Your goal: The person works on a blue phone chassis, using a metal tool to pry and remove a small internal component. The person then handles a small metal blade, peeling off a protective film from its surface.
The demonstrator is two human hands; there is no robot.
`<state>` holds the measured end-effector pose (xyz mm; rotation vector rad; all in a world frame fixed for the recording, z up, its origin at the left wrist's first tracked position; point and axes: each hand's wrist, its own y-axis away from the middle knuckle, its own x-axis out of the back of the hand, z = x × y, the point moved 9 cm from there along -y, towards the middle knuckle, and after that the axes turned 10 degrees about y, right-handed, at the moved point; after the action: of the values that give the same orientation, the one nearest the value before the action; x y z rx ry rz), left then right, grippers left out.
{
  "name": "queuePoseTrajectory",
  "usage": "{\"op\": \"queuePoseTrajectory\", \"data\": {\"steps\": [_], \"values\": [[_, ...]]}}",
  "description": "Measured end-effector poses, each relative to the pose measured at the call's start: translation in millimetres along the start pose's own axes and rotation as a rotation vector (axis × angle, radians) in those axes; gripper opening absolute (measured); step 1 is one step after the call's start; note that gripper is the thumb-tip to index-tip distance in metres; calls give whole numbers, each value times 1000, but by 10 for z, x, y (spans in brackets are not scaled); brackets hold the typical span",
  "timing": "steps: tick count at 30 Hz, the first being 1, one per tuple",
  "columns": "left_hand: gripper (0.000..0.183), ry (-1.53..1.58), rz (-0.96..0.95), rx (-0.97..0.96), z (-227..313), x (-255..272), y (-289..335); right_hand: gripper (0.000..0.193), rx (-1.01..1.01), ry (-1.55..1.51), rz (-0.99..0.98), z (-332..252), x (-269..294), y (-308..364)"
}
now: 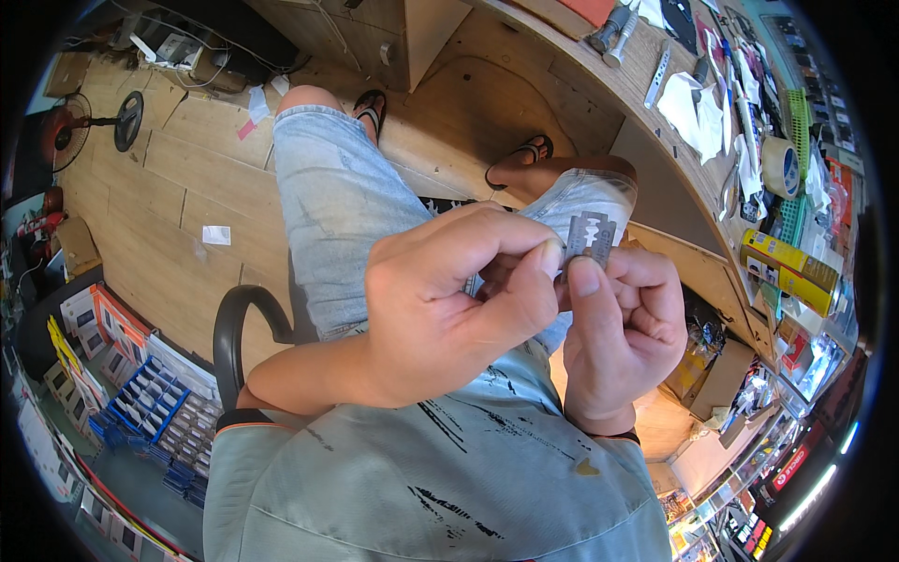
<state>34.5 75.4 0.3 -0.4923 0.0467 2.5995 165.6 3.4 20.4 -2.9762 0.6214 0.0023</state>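
A grey double-edged razor blade (578, 234) with a slotted cut-out stands up between the thumb and fingers of my right hand (627, 323), above my lap. Its lower end is covered by that thumb. My left hand (459, 290) is closed in a pinch, thumb tip and forefinger meeting right beside the blade's left edge. Whatever lies in this pinch is too small and hidden to make out. The left hand's other fingers are curled behind and mostly out of sight.
Right of my knees runs a wooden workbench (646, 117) with white tissue (695, 117), a tape roll (779, 167) and a yellow spray can (791, 272). A black chair armrest (234, 323) is at my left. Beyond it, a blue divided tray (150, 398) holds small parts.
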Motion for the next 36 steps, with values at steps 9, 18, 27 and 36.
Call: {"op": "queuePoseTrajectory", "data": {"steps": [9,18,27,36], "values": [[8,-82,-1,-38,51,5,-17,20,21,32,-5,7,-3,-3],[9,-111,3,-81,76,2,-28,21,21,68,20,21,30,23],[9,-113,-14,-69,70,-4,-26,22,45,116,6,6,36,24],[8,-105,5,-59,50,2,-12,22,28,102,3,12,22,16]]}}
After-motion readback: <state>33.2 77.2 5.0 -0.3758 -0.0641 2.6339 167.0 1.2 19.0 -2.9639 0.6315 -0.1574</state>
